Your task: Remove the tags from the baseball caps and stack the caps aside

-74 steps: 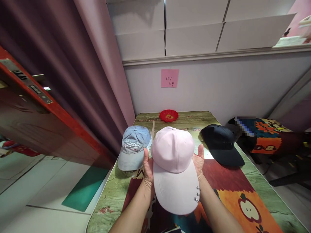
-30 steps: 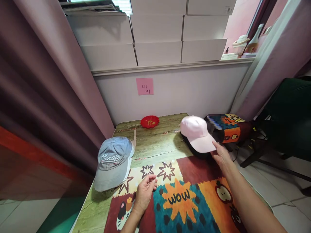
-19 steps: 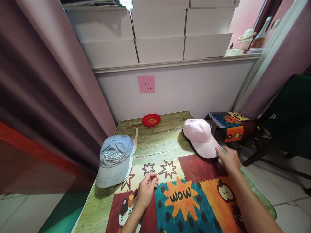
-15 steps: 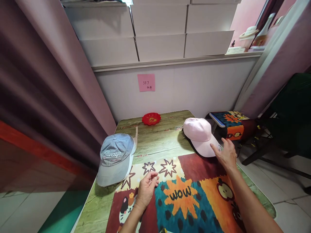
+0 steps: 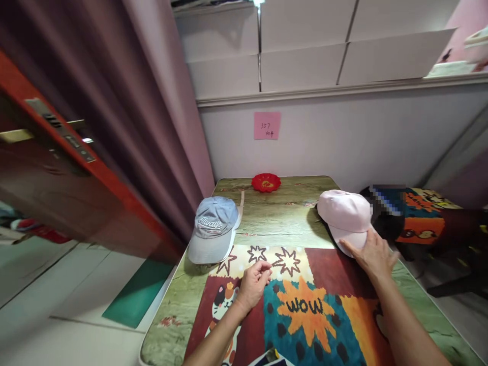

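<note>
One red flower-edged dish (image 5: 266, 183) far | one blue-cloth cap (image 5: 213, 230) left | our right hand (image 5: 374, 255) splayed on one pink-cloth cap (image 5: 344, 211) | left hand (image 5: 254, 284) half-open, empty

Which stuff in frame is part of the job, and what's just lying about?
Part of the job, it seems:
pink cap, right hand at its brim
black cap, mostly hidden beneath it
blue cap, probably, as another cap

Just lying about, likely:
red dish
patterned mat
pink note
green floor mat
</note>
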